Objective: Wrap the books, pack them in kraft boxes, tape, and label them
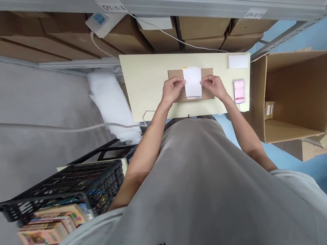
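Pinches white paper [193, 81] by opposite side edges with left hand [172, 89] and right hand [214, 86], over brown cardboard [181, 97] on the surface [146, 84]. Looks light, bendable, easily creased; best held there.

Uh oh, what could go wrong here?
The white paper might crease or tear, because the left hand and right hand pinch it by opposite edges. The phone lies near the right forearm and a corner of the table, so a bump could perhaps knock it off.
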`<act>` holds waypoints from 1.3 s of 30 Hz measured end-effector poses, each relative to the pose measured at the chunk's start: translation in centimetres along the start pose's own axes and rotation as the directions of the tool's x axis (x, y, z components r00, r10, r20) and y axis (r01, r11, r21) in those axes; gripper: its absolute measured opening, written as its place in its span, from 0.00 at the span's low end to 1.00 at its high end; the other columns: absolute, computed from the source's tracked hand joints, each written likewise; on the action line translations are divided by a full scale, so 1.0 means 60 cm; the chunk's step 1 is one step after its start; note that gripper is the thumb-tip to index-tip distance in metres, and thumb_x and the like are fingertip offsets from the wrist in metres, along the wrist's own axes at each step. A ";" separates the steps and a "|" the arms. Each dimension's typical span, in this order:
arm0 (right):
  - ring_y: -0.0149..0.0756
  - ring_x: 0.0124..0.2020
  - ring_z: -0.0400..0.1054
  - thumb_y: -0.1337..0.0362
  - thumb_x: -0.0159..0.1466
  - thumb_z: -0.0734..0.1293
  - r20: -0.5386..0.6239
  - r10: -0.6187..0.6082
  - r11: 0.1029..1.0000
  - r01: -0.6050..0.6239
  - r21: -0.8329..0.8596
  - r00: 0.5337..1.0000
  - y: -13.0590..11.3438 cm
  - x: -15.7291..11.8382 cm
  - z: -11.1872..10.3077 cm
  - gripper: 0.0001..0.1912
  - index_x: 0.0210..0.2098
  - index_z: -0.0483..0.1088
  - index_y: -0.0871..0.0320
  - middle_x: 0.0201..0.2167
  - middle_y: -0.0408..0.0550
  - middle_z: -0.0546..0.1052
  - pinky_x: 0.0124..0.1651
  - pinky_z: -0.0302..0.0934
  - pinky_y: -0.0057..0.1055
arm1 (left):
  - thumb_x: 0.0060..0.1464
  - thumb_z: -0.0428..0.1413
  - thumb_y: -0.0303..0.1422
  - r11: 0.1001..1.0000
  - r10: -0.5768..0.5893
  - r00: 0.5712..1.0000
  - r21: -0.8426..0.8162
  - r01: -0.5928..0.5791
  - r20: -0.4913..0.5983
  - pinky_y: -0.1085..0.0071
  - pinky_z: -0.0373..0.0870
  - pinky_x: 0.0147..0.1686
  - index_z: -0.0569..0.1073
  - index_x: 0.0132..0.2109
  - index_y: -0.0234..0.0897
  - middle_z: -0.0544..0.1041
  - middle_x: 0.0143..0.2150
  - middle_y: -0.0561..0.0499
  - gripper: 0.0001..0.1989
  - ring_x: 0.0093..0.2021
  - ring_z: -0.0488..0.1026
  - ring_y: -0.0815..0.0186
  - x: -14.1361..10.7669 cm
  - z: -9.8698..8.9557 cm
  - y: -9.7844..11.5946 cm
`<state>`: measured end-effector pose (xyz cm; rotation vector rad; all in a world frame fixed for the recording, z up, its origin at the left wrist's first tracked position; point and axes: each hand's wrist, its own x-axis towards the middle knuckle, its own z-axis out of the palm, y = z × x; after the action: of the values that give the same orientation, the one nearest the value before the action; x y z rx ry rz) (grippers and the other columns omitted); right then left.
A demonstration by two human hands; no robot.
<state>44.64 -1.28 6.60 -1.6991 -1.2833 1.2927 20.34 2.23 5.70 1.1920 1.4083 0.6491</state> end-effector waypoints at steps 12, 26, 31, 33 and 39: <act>0.44 0.39 0.76 0.48 0.68 0.75 0.035 0.012 0.982 -0.006 -0.189 0.999 0.050 0.013 -0.002 0.17 0.36 0.80 0.56 0.38 0.50 0.85 0.49 0.74 0.42 | 0.61 0.67 0.37 0.994 -0.021 1.000 0.109 0.020 0.008 0.61 0.82 0.53 0.85 0.42 0.37 0.89 0.44 0.46 0.08 0.47 0.84 0.57 0.022 0.026 -0.049; 0.43 0.39 0.75 0.46 0.68 0.74 0.032 -0.005 0.977 0.012 -0.215 0.999 0.076 0.017 0.008 0.18 0.36 0.79 0.55 0.40 0.52 0.85 0.50 0.75 0.42 | 0.61 0.66 0.35 0.993 -0.039 0.999 0.111 0.041 -0.022 0.64 0.81 0.52 0.86 0.41 0.38 0.89 0.44 0.47 0.06 0.45 0.83 0.58 0.023 0.037 -0.074; 0.43 0.39 0.75 0.47 0.69 0.74 0.032 -0.026 0.971 0.032 -0.236 0.999 0.077 0.015 0.008 0.18 0.36 0.78 0.55 0.41 0.52 0.85 0.50 0.75 0.42 | 0.61 0.65 0.35 0.992 -0.031 0.999 0.124 0.034 -0.032 0.65 0.79 0.50 0.85 0.40 0.37 0.88 0.44 0.47 0.06 0.43 0.81 0.60 0.023 0.040 -0.080; 0.43 0.40 0.74 0.47 0.70 0.73 0.031 -0.036 0.969 0.043 -0.243 0.999 0.076 0.013 0.009 0.18 0.36 0.78 0.55 0.41 0.52 0.85 0.50 0.74 0.42 | 0.61 0.65 0.34 0.991 -0.018 0.999 0.131 0.023 -0.040 0.66 0.79 0.49 0.85 0.40 0.38 0.88 0.44 0.47 0.06 0.42 0.80 0.61 0.022 0.041 -0.082; 0.44 0.43 0.74 0.49 0.72 0.72 -0.003 -0.046 0.953 0.043 -0.299 0.999 0.065 0.003 0.013 0.15 0.36 0.78 0.52 0.40 0.50 0.83 0.58 0.73 0.43 | 0.62 0.65 0.34 0.989 0.007 0.998 0.146 0.002 -0.058 0.66 0.77 0.49 0.85 0.40 0.38 0.87 0.46 0.47 0.05 0.41 0.78 0.62 0.014 0.041 -0.079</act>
<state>45.15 -2.39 2.79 -1.8644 -1.5658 1.1042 21.40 0.83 0.60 1.2989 1.5249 0.5944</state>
